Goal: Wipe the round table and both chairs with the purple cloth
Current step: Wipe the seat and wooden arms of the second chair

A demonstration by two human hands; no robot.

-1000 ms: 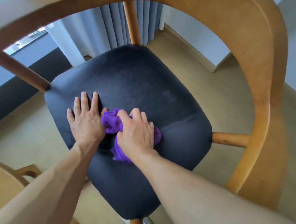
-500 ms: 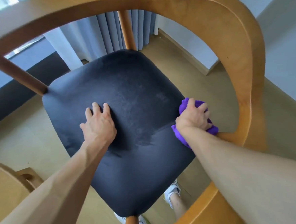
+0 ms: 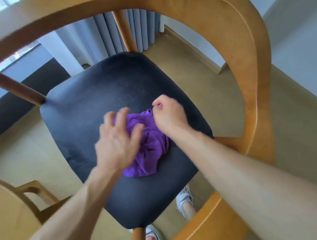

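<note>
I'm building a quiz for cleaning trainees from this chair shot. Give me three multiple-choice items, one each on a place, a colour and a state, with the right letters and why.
1. Where does the purple cloth lie?
A. on the floor
B. on the dark seat
C. over the wooden backrest

2. What colour is the seat?
A. black
B. red
C. white

3. How is the left hand?
A. fingers spread over the cloth
B. closed in a grip on the chair leg
C. out of view

Answers: 1 B, the cloth sits bunched mid-seat. 2 A, the cushion is black inside the wooden frame. 3 A, its blurred fingers fan out above the cloth, while the right hand is curled beside it.
</note>
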